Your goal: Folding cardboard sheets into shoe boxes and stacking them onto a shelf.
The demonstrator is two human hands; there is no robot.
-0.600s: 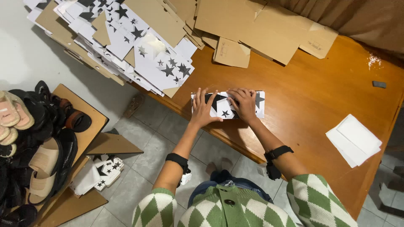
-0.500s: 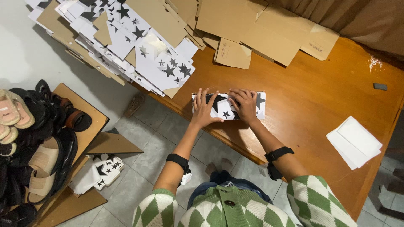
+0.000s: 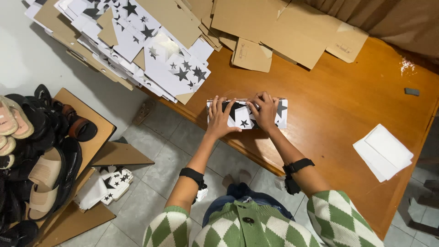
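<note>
Pressing down with both hands on a small star-printed box (image 3: 244, 115), white with black stars, lying near the front edge of the wooden table (image 3: 329, 110). Left hand (image 3: 220, 120) flat on the box's left half, fingers spread and pointing away from the body, palm over the near edge. Right hand (image 3: 264, 110) on the middle of the box, fingers curled and bunched close together, tips pushing into the top face; cannot tell whether pinching a flap. Right end of the box showing bare just beyond the right fingers. Black bands on both wrists, green and white checked sleeves below. Past the fingertips, further up the table, a heap of flat star-printed sheets (image 3: 151, 55), and beside it brown cardboard pieces (image 3: 270, 27). Well to the right of the right fingers, a stack of white paper (image 3: 383, 151) and a small grey block (image 3: 411, 91). Left of the left fingers, off the table, sandals and shoes (image 3: 41, 155) on a low board.
</note>
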